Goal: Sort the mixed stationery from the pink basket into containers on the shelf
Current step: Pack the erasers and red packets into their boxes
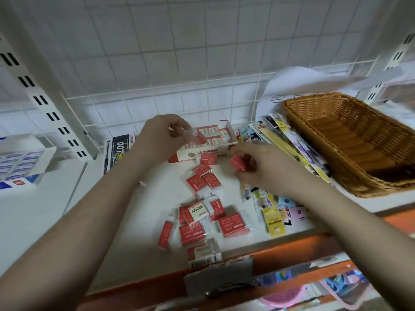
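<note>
Several red-wrapped erasers point(197, 221) lie loose on the white shelf point(134, 221). At the back stands a white and red eraser box point(202, 152), open on top, with erasers lined up inside. My left hand point(161, 138) is over the box's left end, fingers pinched on a wrapped eraser point(197, 134). My right hand point(260, 164) hovers right of the box and grips another red eraser point(239, 163). A pink basket point(285, 297) shows partly below the shelf edge.
A brown wicker basket point(350, 140) sits at the right, with carded stationery packs point(292, 149) leaning beside it. A black "007" box point(119, 149) stands left of the eraser box. A blue and white eraser box point(20, 162) rests far left. An orange rail point(292, 250) edges the shelf.
</note>
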`<control>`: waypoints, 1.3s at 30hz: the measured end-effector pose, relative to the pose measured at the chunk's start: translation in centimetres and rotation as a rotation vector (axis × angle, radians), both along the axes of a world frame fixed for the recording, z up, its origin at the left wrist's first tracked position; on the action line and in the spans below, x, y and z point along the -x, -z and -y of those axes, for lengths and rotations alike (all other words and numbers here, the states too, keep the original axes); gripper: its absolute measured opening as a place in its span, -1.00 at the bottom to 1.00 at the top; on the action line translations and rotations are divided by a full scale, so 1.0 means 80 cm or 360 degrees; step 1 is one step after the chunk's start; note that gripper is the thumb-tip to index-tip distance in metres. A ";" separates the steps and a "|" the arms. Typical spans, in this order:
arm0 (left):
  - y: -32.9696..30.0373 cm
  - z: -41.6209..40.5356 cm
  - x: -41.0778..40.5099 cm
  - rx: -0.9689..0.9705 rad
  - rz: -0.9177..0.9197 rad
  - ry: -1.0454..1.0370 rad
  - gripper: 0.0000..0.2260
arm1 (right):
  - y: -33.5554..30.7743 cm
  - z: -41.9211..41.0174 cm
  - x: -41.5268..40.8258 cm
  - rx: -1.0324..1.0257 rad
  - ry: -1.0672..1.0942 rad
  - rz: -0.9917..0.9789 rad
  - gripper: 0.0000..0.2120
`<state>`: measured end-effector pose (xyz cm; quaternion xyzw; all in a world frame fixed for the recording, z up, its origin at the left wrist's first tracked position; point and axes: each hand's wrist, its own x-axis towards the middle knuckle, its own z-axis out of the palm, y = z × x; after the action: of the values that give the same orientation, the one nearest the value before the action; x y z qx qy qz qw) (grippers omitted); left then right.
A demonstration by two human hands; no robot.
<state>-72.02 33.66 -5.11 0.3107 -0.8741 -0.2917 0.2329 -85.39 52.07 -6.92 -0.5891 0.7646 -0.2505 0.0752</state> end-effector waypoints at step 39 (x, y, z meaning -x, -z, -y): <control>0.032 0.003 0.093 0.0622 0.0835 0.0773 -0.59 | -0.006 -0.027 0.043 0.0489 0.0534 0.0742 -0.68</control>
<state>-79.46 33.45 -7.67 0.1089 -0.9908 -0.0774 -0.0192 -88.79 54.20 -6.46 -0.3861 0.7664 -0.5001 0.1163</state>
